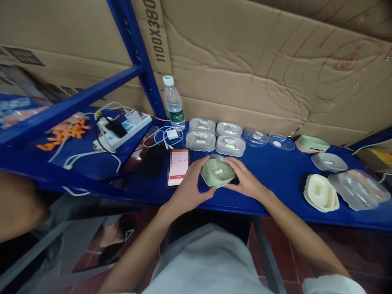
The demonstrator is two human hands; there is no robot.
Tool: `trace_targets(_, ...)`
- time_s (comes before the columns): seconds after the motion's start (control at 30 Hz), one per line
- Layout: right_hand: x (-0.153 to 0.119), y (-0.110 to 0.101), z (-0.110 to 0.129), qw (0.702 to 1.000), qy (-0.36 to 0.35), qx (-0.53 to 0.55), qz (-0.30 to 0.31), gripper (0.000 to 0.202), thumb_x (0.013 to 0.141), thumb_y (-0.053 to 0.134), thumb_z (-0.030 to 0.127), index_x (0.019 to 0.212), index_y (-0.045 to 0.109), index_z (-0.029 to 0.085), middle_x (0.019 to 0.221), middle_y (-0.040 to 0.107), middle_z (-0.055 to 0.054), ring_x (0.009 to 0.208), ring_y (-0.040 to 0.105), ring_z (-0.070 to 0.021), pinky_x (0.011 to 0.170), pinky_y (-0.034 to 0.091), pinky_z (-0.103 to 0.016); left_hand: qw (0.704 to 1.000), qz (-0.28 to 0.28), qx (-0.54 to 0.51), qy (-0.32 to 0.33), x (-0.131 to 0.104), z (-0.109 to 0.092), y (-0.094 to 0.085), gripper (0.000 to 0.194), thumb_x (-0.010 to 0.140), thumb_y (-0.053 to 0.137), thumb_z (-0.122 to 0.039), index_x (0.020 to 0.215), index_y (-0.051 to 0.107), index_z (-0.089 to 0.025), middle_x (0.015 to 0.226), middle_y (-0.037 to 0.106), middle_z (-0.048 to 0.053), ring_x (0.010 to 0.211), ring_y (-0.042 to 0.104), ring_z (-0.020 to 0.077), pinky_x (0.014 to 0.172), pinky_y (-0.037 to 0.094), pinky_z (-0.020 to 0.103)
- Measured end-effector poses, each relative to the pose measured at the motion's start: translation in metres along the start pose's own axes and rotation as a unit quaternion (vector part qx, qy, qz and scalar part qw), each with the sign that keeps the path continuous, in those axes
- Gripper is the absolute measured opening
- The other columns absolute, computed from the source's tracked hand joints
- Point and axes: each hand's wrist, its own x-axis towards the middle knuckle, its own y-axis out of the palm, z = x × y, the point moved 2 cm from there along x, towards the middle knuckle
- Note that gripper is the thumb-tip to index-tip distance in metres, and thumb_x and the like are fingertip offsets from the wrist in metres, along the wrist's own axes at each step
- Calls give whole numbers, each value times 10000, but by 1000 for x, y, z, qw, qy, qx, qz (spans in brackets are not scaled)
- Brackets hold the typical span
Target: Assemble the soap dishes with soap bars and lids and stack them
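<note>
Between my two hands is a small green plastic box with a clear lid (218,171), held just above the front part of the blue table. My left hand (194,179) grips its left side, thumb at the near edge. From the right, my right hand (243,177) closes on the other side with fingers on the lid's far corner. Behind the box stand several grey lidded boxes (200,141) in two rows. A phone with a lit timer screen (179,168) lies just left of my left hand.
Clear lids (281,141), a green tray (312,143), a cream container (321,192) and stacked clear lids (355,190) lie to the right. A water bottle (174,104), a power strip (122,132) and cables are on the left. A blue post (134,49) rises beside the bottle. Another person sits at left.
</note>
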Motion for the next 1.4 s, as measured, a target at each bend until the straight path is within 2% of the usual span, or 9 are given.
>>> trace_targets(0.1,-5,4,-2,999,-22,-30,-15,956,1005,696,449,1733,86,336,1656,390,-191,1563,409,-367,1225,473,-599,1000,6,21,19,1,-4,3,889,889,744,-199,1654,311,-329,1638,462,121,1524,460,315,1270,400,548)
trace_targets(0.2,-7,4,0,996,-45,-59,-40,940,1022,673,418,1737,69,336,1663,384,-192,1584,374,-371,1239,452,-610,1000,-12,17,21,2,-6,6,871,896,738,-204,1656,331,-327,1641,476,116,1524,468,314,1269,402,545)
trace_targets(0.43,-8,4,1,993,-59,-89,-53,939,1013,678,436,1741,97,319,1663,425,-183,1564,412,-379,1233,465,-610,998,-51,-49,1,2,3,14,808,899,768,-262,1628,422,-302,1625,520,111,1507,507,310,1257,429,523)
trace_targets(0.63,-9,2,5,987,-84,-118,-63,855,1054,614,313,1741,105,324,1642,465,-180,1551,440,-360,1235,464,-604,987,-86,-125,-52,-2,13,19,695,910,792,-346,1551,529,-293,1593,559,113,1474,551,307,1191,514,484)
trace_targets(0.8,-8,4,6,993,-73,-82,-47,856,1045,636,351,1737,132,323,1691,393,-172,1585,382,-361,1254,436,-609,993,-78,-89,-22,-7,7,18,785,898,798,-312,1600,450,-318,1627,526,108,1496,524,311,1241,453,517)
trace_targets(1.1,-7,6,2,997,-51,-36,-39,865,1014,681,366,1718,180,412,1687,405,-114,1571,401,-372,1260,413,-641,998,-54,9,29,-8,-5,8,789,899,748,-217,1610,421,-311,1650,481,124,1540,461,326,1269,400,576)
trace_targets(1.27,-5,6,3,998,-38,-25,-35,887,1011,680,379,1721,149,410,1693,391,-107,1584,372,-378,1273,395,-641,998,-45,15,40,-6,-7,13,834,887,745,-198,1626,375,-315,1651,452,127,1548,444,336,1276,393,573)
trace_targets(1.4,-4,6,3,999,-27,-32,-35,886,1026,654,392,1726,111,391,1675,391,-127,1570,384,-377,1262,411,-631,998,-48,27,40,-1,-10,22,895,898,775,-244,1655,304,-324,1674,391,132,1562,418,340,1289,385,556)
